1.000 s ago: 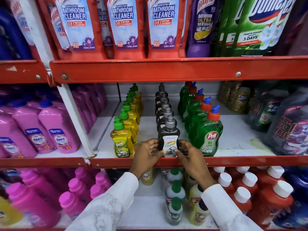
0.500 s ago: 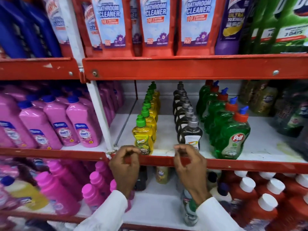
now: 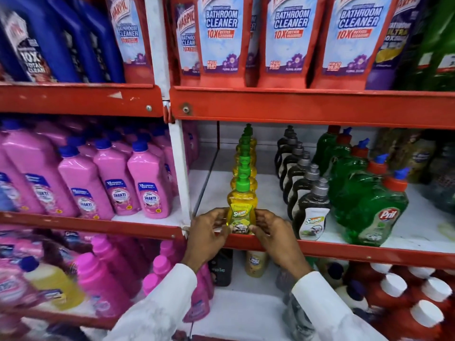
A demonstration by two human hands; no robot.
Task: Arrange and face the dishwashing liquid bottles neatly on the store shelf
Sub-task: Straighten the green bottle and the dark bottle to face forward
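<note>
A yellow dishwashing bottle with a green cap stands at the front lip of the red shelf, label facing out. My left hand grips its left side and my right hand grips its right side. Behind it runs a straight row of matching yellow bottles. To the right stands a row of dark bottles with grey caps, then a row of green Pril bottles with red and blue caps.
Pink Shakti bottles fill the bay left of the white upright post. Red bathroom cleaner pouches stand on the shelf above. Below are pink bottles, small bottles and red bottles with white caps. Bare white shelf floor lies between the rows.
Both hands left the front dark bottle, slid left along the shelf lip, and now hold the front yellow bottle. The camera view shifted left.
</note>
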